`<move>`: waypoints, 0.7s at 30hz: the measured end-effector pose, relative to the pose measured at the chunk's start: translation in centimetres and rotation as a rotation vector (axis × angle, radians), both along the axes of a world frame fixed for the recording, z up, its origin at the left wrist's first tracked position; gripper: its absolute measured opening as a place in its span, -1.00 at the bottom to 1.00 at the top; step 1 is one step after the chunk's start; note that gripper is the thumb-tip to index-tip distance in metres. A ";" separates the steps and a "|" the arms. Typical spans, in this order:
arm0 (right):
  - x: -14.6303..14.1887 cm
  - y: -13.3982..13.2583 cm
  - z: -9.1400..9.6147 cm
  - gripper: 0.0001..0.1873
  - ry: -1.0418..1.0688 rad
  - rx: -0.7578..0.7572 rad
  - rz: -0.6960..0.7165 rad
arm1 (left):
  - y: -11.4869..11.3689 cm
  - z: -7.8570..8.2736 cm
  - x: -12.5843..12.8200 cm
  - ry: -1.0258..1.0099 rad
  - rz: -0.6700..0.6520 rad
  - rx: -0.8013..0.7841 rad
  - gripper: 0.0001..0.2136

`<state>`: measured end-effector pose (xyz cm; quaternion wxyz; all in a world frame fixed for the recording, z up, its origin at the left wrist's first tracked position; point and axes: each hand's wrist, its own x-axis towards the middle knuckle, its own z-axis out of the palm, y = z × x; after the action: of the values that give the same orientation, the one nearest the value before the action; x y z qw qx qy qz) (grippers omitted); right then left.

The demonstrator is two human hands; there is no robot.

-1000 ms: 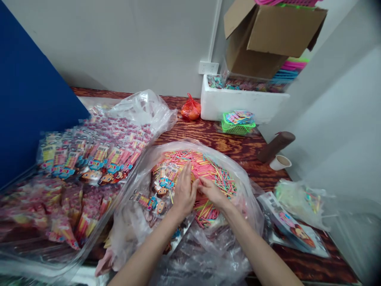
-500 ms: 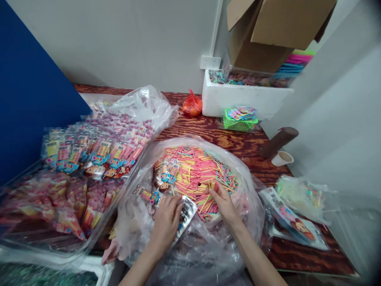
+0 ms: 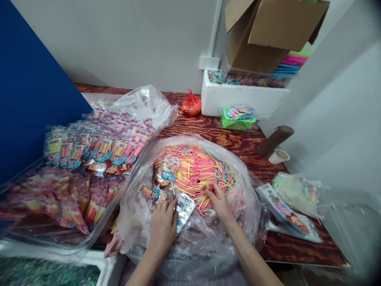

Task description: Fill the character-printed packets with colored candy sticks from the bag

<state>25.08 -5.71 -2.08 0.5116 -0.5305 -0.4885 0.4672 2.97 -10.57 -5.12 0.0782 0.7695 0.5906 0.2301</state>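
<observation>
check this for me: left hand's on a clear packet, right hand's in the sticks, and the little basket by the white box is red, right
Not quite: the basket by the white box is green, as the head view shows; the red thing nearby is a tied bag. The rest stands: the left hand is on a clear packet, and the right hand is in the sticks.

Pink, yellow, green and orange sticks [image 3: 202,171] fill a clear bag [image 3: 247,174] on the dark, streaky-grained brown table [image 3: 226,139], near a white box [image 3: 238,101], green basket [image 3: 238,123], orange bag [image 3: 191,106] and blue panel [image 3: 29,99].
</observation>
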 end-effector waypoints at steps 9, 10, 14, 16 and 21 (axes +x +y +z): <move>0.1 -0.5 -1.8 -0.88 -0.076 0.008 0.025 | 0.3 1.7 0.5 -0.070 0.047 -0.031 -0.76; 0.0 -0.6 -1.9 -0.87 -0.069 0.006 0.034 | 0.5 1.6 0.6 -0.058 0.054 -0.037 -0.75; 0.0 -0.7 -1.5 -0.87 -0.069 0.024 0.019 | 1.1 1.0 0.9 -0.018 0.073 -0.048 -0.68; 0.2 -0.7 -1.2 -0.87 -0.095 0.040 0.009 | 1.2 0.7 0.8 -0.039 0.085 -0.079 -0.77; 0.4 -1.0 -1.0 -0.90 -0.188 0.056 0.040 | 1.0 1.2 0.8 -0.186 0.074 -0.114 -0.86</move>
<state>25.47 -6.70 -3.04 0.4688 -0.5476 -0.5575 0.4118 3.73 -9.60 -3.90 0.1678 0.7168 0.6209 0.2693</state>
